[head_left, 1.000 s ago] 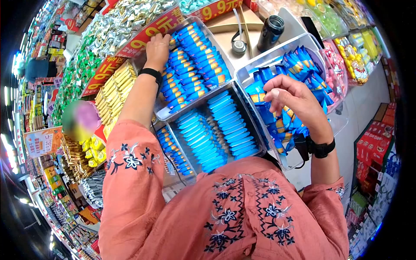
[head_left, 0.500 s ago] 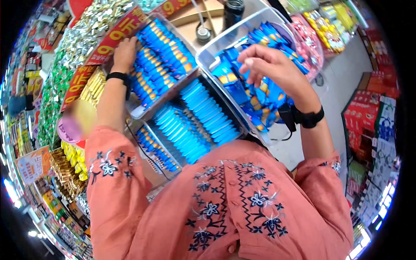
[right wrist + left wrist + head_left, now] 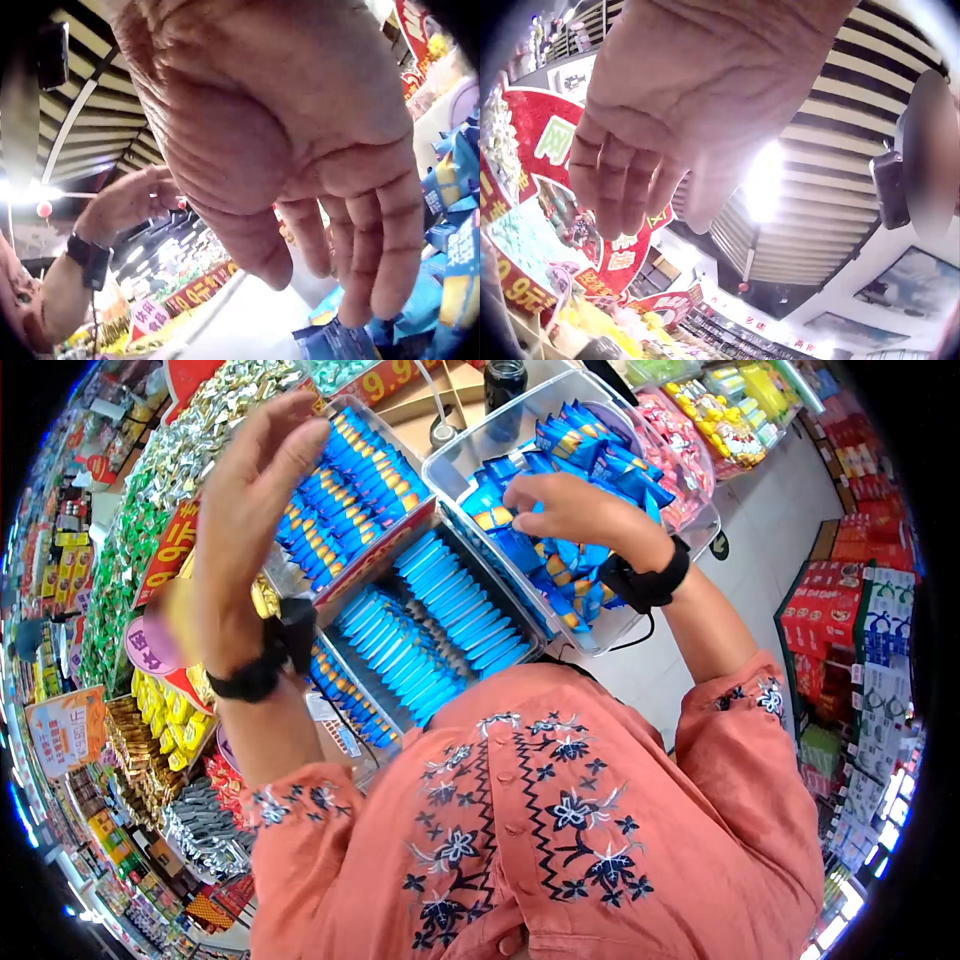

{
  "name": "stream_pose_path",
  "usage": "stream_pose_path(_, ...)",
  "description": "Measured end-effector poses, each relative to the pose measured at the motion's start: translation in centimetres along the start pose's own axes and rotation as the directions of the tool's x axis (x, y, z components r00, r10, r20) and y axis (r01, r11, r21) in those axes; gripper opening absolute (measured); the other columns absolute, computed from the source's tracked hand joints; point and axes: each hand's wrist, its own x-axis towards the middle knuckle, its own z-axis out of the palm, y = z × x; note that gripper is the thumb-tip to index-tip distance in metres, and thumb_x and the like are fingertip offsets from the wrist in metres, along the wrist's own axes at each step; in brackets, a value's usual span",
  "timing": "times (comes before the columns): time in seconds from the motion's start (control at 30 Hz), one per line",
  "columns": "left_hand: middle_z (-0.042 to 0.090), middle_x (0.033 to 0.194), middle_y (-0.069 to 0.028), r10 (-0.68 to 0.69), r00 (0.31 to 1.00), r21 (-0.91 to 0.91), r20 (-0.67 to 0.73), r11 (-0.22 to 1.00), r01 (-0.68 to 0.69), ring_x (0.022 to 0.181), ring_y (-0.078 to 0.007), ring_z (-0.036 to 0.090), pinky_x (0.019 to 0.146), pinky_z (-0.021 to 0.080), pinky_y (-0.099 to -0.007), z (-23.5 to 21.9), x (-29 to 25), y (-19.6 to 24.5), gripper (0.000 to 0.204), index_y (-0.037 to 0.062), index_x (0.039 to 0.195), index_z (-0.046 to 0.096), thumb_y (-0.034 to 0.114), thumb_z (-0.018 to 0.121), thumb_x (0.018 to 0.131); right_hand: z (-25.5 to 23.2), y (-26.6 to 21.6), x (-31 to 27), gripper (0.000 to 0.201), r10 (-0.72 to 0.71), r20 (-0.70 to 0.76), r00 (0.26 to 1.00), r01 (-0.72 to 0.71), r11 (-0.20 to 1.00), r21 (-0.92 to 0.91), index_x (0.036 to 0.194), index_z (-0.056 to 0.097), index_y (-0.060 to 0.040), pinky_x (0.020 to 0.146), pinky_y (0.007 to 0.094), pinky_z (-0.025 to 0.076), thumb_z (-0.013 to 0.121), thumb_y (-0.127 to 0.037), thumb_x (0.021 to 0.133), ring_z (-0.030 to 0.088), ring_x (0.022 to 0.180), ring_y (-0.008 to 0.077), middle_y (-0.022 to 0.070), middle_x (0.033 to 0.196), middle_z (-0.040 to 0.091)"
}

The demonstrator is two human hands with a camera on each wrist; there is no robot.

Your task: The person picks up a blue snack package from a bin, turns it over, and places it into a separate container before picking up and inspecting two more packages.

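Observation:
My left hand (image 3: 235,520) is raised beside the tray's rows of dark blue packets (image 3: 345,500), hiding part of their left side. Seen from the left wrist, its palm and loosely extended fingers (image 3: 622,187) hold nothing. My right hand (image 3: 575,510) is over a clear plastic bin (image 3: 440,478) heaped with loose blue snack packets (image 3: 575,440). In the right wrist view its fingers (image 3: 394,247) point down, nearly straight, with the tips right at a blue packet (image 3: 334,341).
Nearer the body stands a compartment with two rows of light blue packets (image 3: 470,600). A dark bottle (image 3: 505,390) stands behind the bin. Red price signs (image 3: 170,550) and heaps of wrapped sweets (image 3: 165,715) line the left. Red boxes (image 3: 830,610) are stacked at right.
My left hand has lifted off the far left edge of the packet rows, up toward the head camera. The right hand has lowered to the loose packets in the bin.

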Motion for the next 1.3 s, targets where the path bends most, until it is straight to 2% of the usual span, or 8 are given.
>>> stream_pose_path(0.17, 0.065, 0.108, -0.0026, -0.198, 0.98, -0.189, 0.012, 0.962, 0.196, 0.099, -0.0107, 0.06, 0.088, 0.049, -0.0261, 4.3, -6.2, -1.4, 0.035, 0.0009, 0.124, 0.061, 0.022, 0.067, 0.098, 1.5, 0.5, 1.2, 0.033, 0.037, 0.105, 0.994, -0.008, 0.964, -0.265, 0.111, 0.063, 0.0007, 0.075, 0.0406, 0.052, 0.068, -0.017, 0.083, 0.067, 0.084, 0.0329, 0.0192, 0.099, 0.069)
stream_pose_path(0.4, 0.066, 0.104, -0.0046, -0.35, 0.928, -0.302, 0.126, 0.878, 0.372, 0.091, -0.0122, 0.064, 0.083, 0.051, -0.0261, 8.4, -12.0, -5.7, 0.036, -0.0004, 0.127, 0.058, 0.021, 0.064, 0.099, 1.9, 0.4, 1.5, 0.037, 0.164, 0.17, 0.972, -0.117, 0.96, -0.253, 0.105, 0.061, 0.0, 0.077, 0.0425, 0.051, 0.074, -0.023, 0.08, 0.066, 0.091, 0.0346, 0.0189, 0.095, 0.068)
stream_pose_path(0.43, 0.067, 0.104, -0.0047, -0.353, 0.927, -0.3, 0.13, 0.877, 0.376, 0.091, -0.0121, 0.065, 0.082, 0.051, -0.0259, 8.7, -12.4, -5.8, 0.036, -0.0005, 0.127, 0.058, 0.022, 0.064, 0.1, 2.1, 0.4, 1.4, 0.036, 0.068, 0.136, 0.988, -0.024, 0.952, -0.305, 0.105, 0.061, 0.0006, 0.074, 0.0416, 0.051, 0.073, -0.022, 0.079, 0.067, 0.086, 0.0333, 0.0199, 0.094, 0.068)
stream_pose_path(0.6, 0.068, 0.105, -0.0063, -0.386, 0.914, -0.328, 0.128, 0.853, 0.406, 0.092, -0.0135, 0.066, 0.079, 0.049, -0.0249, 8.7, -13.2, -5.1, 0.038, 0.0006, 0.127, 0.059, 0.028, 0.061, 0.101, -0.4, -0.7, 0.4, 0.026, 0.132, 0.122, 0.984, -0.126, 0.991, -0.05, 0.098, 0.057, -0.0008, 0.057, 0.0326, 0.051, 0.071, -0.017, 0.082, 0.066, 0.066, 0.0177, 0.0086, 0.08, 0.062)
stream_pose_path(0.7, 0.068, 0.105, -0.007, -0.426, 0.898, -0.382, 0.114, 0.815, 0.435, 0.092, -0.014, 0.067, 0.078, 0.05, -0.0254, 8.3, -12.9, -4.5, 0.038, 0.0011, 0.126, 0.059, 0.03, 0.059, 0.102, -3.4, -2.8, -1.4, 0.024, 0.15, -0.063, 0.987, -0.14, 0.981, 0.136, 0.095, 0.054, -0.0029, 0.054, 0.0277, 0.05, 0.07, -0.019, 0.087, 0.064, 0.064, 0.0114, 0.0034, 0.076, 0.058)
stream_pose_path(0.93, 0.069, 0.107, -0.0098, -0.414, 0.875, -0.666, 0.253, 0.581, 0.467, 0.09, -0.017, 0.068, 0.076, 0.055, -0.029, 9.6, -11.0, -1.8, 0.041, 0.0018, 0.127, 0.056, 0.036, 0.053, 0.105, -3.1, -7.3, -3.7, 0.024, 0.063, -0.054, 0.997, 0.004, 0.61, 0.792, 0.104, 0.056, -0.002, 0.061, 0.028, 0.058, 0.068, -0.021, 0.095, 0.071, 0.073, 0.0157, 0.0077, 0.086, 0.068)
stream_pose_path(1.13, 0.068, 0.11, -0.0162, -0.368, 0.881, -0.798, 0.297, 0.411, 0.441, 0.09, -0.0272, 0.071, 0.069, 0.059, -0.033, 10.1, -10.7, -0.3, 0.049, 0.0002, 0.13, 0.053, 0.043, 0.043, 0.107, -0.5, -8.1, -2.5, 0.023, 0.014, -0.011, 1.0, 0.002, 0.51, 0.86, 0.107, 0.055, -0.0012, 0.07, 0.0307, 0.06, 0.065, -0.019, 0.096, 0.073, 0.082, 0.0184, 0.0086, 0.094, 0.067)
stream_pose_path(1.3, 0.066, 0.111, -0.0158, -0.331, 0.889, -0.87, 0.315, 0.274, 0.41, 0.086, -0.0244, 0.07, 0.064, 0.059, -0.0315, 9.7, -11.5, -0.7, 0.046, 0.0001, 0.133, 0.051, 0.037, 0.049, 0.105, 0.8, -8.8, -1.7, 0.035, -0.112, 0.017, 0.994, 0.044, 0.521, 0.853, 0.122, 0.052, 0.0017, 0.083, 0.0346, 0.059, 0.064, -0.018, 0.096, 0.071, 0.092, 0.0212, 0.0113, 0.104, 0.067)
